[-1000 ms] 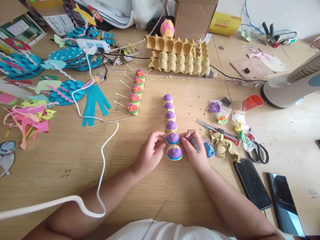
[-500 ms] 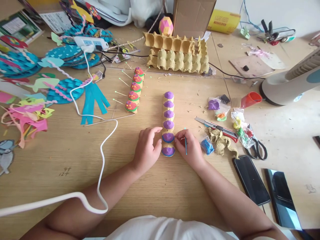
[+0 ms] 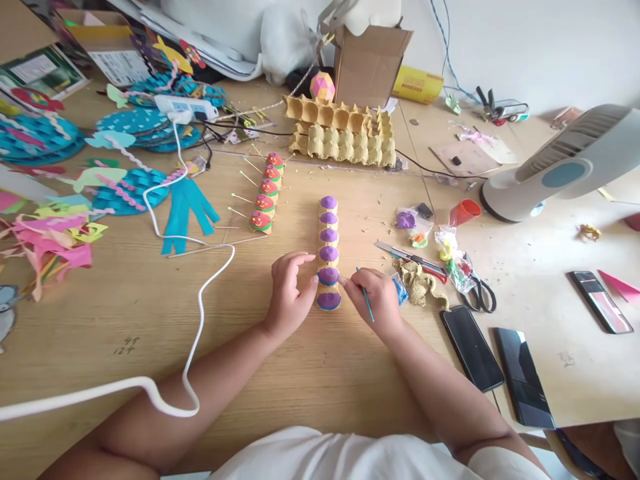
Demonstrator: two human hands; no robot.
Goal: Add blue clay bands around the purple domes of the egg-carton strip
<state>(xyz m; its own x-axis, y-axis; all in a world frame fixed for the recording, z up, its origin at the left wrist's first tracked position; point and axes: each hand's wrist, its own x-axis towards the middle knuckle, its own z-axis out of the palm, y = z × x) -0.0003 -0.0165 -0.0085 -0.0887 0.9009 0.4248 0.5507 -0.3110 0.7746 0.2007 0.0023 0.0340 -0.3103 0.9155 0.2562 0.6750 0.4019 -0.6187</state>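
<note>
A strip of egg carton cups (image 3: 329,235) stands lengthwise before me, each cup capped with purple clay. The two nearest cups also carry blue clay along their lower edges. My left hand (image 3: 290,290) is at the strip's left side, thumb and fingers apart, with the thumb tip at the second-nearest cup. On the other side, my right hand (image 3: 374,297) is closed in a pinch, fingertips against that same cup. A thin blue clay strand (image 3: 365,297) hangs across its fingers. Farther left stands a finished-looking caterpillar (image 3: 264,200) of red and green cups with thin sticks.
Right of my hands lie a utility knife (image 3: 413,258), scissors (image 3: 483,293), bagged clay (image 3: 406,217), a red cup (image 3: 465,213) and two phones (image 3: 473,348). A fan (image 3: 545,167) stands behind them. Egg cartons (image 3: 350,143) sit at the back; a white cable (image 3: 203,300) crosses the left side.
The camera view has turned to the right, so most things sit farther left. Both hands stay beside the second-nearest cup; the blue strand has tilted in my right hand.
</note>
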